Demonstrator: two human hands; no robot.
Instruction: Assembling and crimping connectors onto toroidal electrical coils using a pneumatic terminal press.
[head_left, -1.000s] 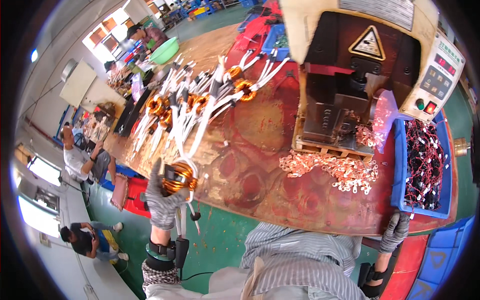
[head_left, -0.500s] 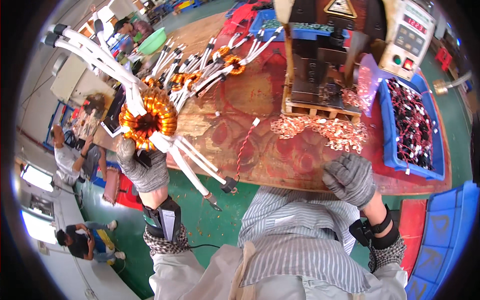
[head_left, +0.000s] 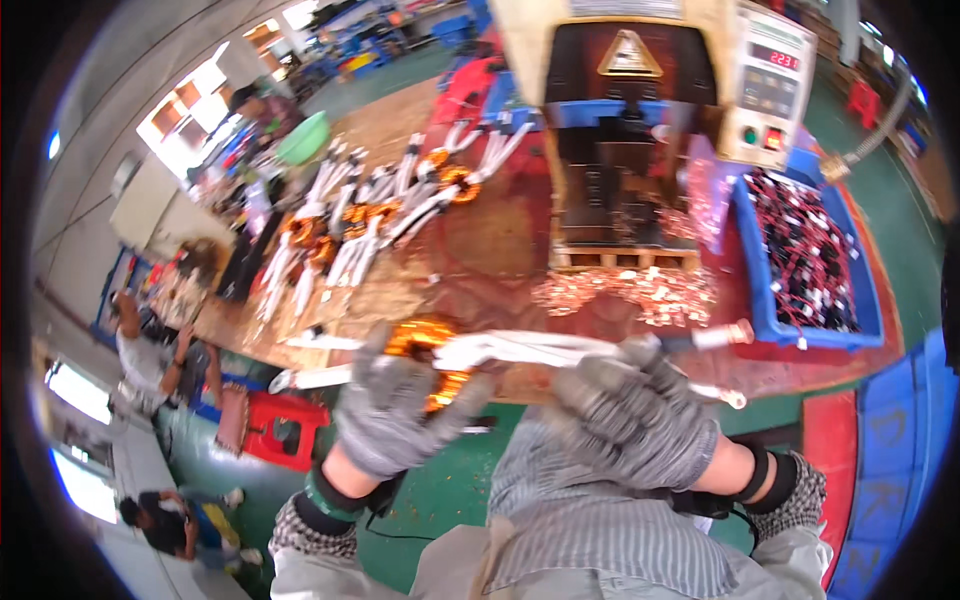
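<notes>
A toroidal coil [head_left: 420, 335] wound in orange copper wire lies sideways above the table's front edge. My left hand [head_left: 400, 410], in a grey knit glove, is closed around it. Thick white-sleeved leads [head_left: 520, 348] run from the coil to the right, and others stick out to its left. My right hand [head_left: 640, 420], gloved alike, wraps over the right-hand leads, slightly blurred. Past its fingers a copper-coloured lead end [head_left: 738, 332] and a ring terminal [head_left: 735, 398] show. The right fingertips are partly hidden.
Ahead stands a press machine [head_left: 625, 160] with a control box [head_left: 772, 85]. Copper terminals [head_left: 630, 295] are heaped before it. At right is a blue bin [head_left: 868, 300] of red and black wires. More coils [head_left: 380, 215] lie left on the table. People sit at far left.
The coil has come down and rightward from its raised place at left, its leads turning sideways. My right hand has moved left from the table edge onto the leads.
</notes>
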